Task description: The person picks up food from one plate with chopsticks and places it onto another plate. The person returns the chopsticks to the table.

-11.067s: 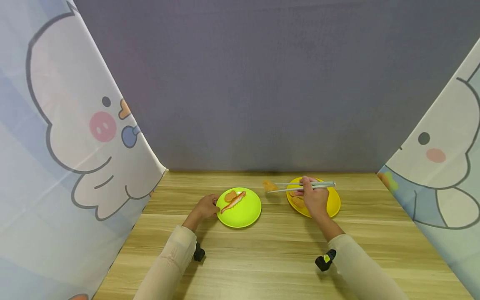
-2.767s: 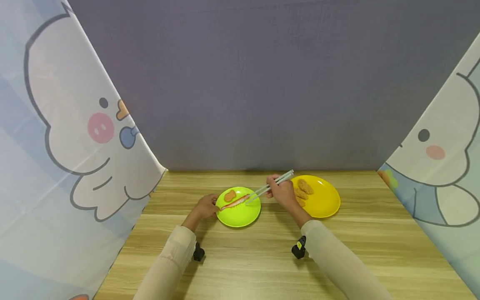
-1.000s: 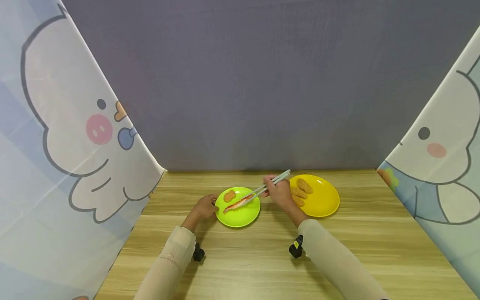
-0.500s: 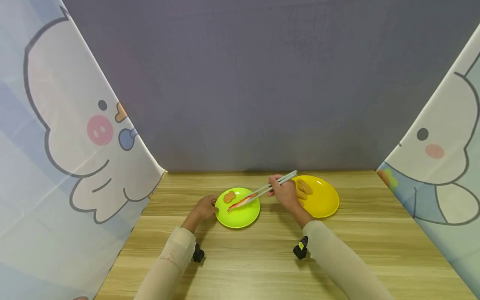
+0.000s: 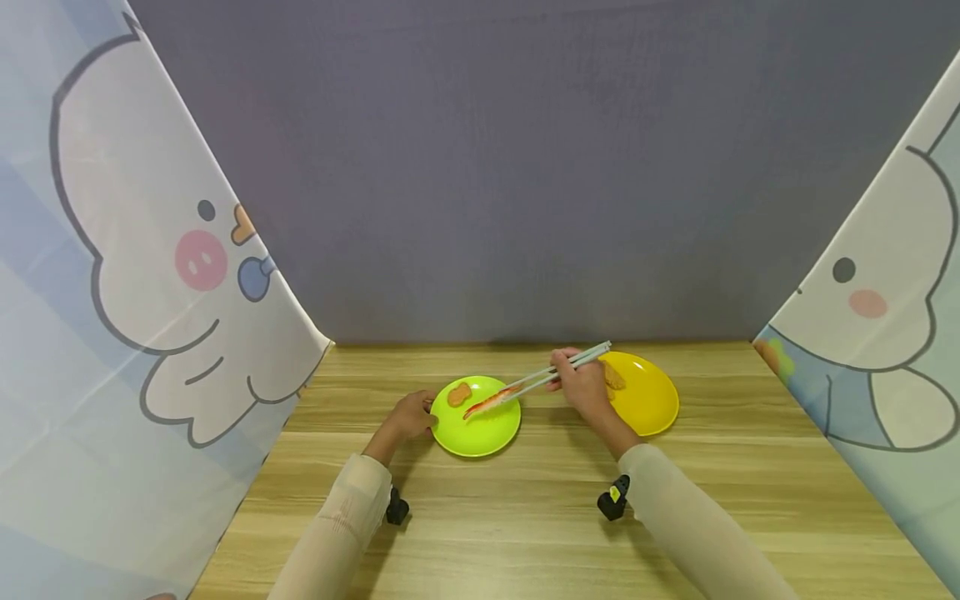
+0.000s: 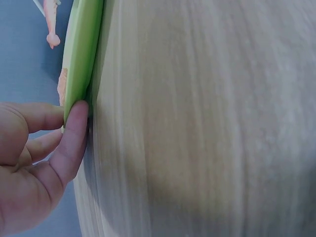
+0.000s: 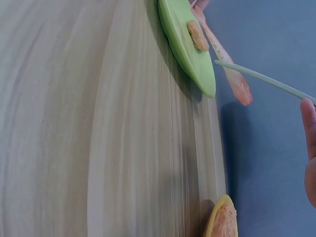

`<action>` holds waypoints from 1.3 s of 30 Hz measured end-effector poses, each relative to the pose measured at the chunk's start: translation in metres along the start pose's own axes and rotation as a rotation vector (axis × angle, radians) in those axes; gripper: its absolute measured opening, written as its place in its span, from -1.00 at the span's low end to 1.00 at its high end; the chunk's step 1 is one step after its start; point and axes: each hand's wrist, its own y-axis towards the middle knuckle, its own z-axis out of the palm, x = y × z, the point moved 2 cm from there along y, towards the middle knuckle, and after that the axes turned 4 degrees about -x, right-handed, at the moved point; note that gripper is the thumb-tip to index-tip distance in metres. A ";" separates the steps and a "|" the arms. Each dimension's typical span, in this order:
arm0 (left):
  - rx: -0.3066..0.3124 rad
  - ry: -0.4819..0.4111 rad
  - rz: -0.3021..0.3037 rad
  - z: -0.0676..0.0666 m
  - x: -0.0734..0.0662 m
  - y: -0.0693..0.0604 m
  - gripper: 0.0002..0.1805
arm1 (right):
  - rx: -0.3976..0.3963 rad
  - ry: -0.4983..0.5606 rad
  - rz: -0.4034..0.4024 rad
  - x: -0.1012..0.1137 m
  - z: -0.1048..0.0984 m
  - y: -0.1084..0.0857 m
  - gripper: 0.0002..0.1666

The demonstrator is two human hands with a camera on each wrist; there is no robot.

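Note:
My left hand [image 5: 411, 414] pinches the left rim of a bright green plate [image 5: 480, 442]; the left wrist view shows thumb and fingers on either side of the plate's edge. In my right hand [image 5: 583, 387] is a pair of pale chopsticks [image 5: 592, 353]. Between their tips they hold a long red-and-white shrimp [image 5: 487, 406]. Both wrist views show the shrimp [image 7: 239, 86] raised off the plate. One small brown nugget [image 5: 459, 394] lies on the green plate, towards its back left.
A yellow plate [image 5: 652, 400] stands to the right, partly behind my right hand, with breaded nuggets [image 5: 613, 377] on its left side. The wooden table [image 5: 510, 525] meets a grey backdrop [image 5: 480, 208] at the back. Printed cloth walls close off both sides.
Earlier the chopsticks held a nugget near the yellow plate. Since then they have gripped the shrimp on the green plate, lifted it and shifted right. The left hand has stayed on the rim.

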 end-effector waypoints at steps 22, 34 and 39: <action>0.009 0.018 -0.017 -0.001 -0.003 -0.002 -0.43 | -0.065 0.171 0.058 0.014 -0.058 0.002 -0.70; 0.002 0.014 -0.012 -0.002 -0.002 -0.001 -0.43 | -0.152 0.146 0.088 0.011 -0.092 0.003 -0.72; 0.004 0.017 -0.015 -0.001 -0.003 -0.001 -0.41 | -0.184 0.174 0.074 0.009 -0.107 0.003 -0.71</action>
